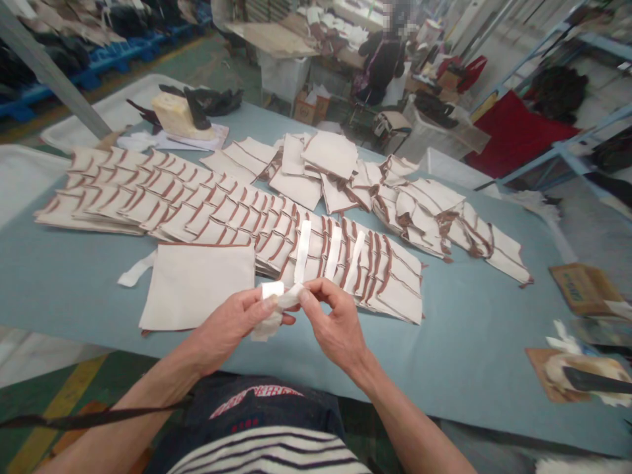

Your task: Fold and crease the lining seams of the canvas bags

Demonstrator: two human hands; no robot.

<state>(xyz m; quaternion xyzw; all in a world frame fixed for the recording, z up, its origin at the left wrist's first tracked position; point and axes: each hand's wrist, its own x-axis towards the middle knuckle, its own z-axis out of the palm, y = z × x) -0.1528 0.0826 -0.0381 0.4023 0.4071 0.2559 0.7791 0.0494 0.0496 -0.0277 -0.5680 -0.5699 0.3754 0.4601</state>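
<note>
My left hand (241, 315) is closed around a small bunch of white strips (272, 289), thumb on top. With thumb and fingertips pinched, my right hand (338, 322) grips the end of a strip from that bunch. Just beyond my hands, three white strips (333, 251) lie across overlapping cream fabric panels (217, 210) with brown edges. These panels fan out in long rows over the table. A single cream panel (200, 283) lies flat beside my left hand, and another white strip (135, 270) sticks out at its left side.
A loose heap of cream panels (330, 155) covers the table's (474, 329) far side. At the back left sits a yellowish block (180, 115) with black cloth. A brush-like tool (592, 378) rests at the right edge. Beyond the table, a person (382, 62) sits among bins.
</note>
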